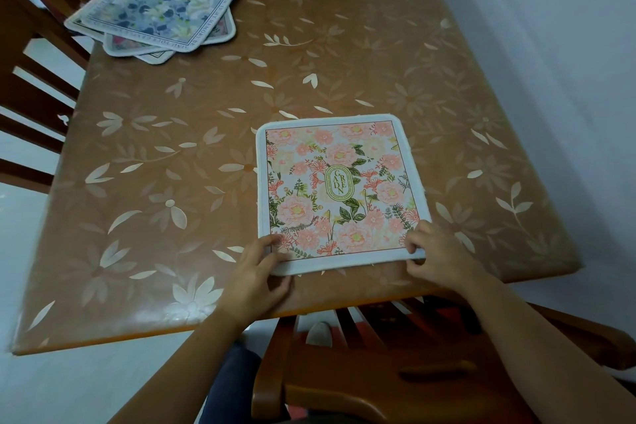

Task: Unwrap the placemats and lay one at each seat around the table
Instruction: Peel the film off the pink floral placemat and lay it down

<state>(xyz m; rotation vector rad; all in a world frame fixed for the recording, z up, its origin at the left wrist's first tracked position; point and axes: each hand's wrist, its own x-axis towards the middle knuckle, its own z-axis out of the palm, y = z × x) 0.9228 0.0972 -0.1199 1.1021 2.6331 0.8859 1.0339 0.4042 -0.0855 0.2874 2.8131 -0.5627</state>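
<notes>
**Pink placemat at near seat, both hands on its near edge**

Head view: pink floral placemat [339,191] lies flat on the counter [344,45], close to the near edge, in front of a wooden chair [378,372]. White border, oval "GARDEN" label in the middle.

Left hand [256,272] pinches the mat's near-left corner: fingers on top, thumb at the border edge. Right hand [435,258] pinches the near-right corner the same way, fingertips curled over the white border. Both hands closed on the mat; the mat looks to be lying flat on the counter.

Stack of placemats [155,10] sits at the far-left corner of the counter, well apart from the pink one. Top mat is blue-grey floral with lettering round its border; at least two more show beneath it, fanned out at different angles. No wrapping visible on them.

Counter carries a glossy brown cover with pale flower print. A second wooden chair [31,79] stands along the left side, near the stack. Pale wall [568,45] on the right.
</notes>
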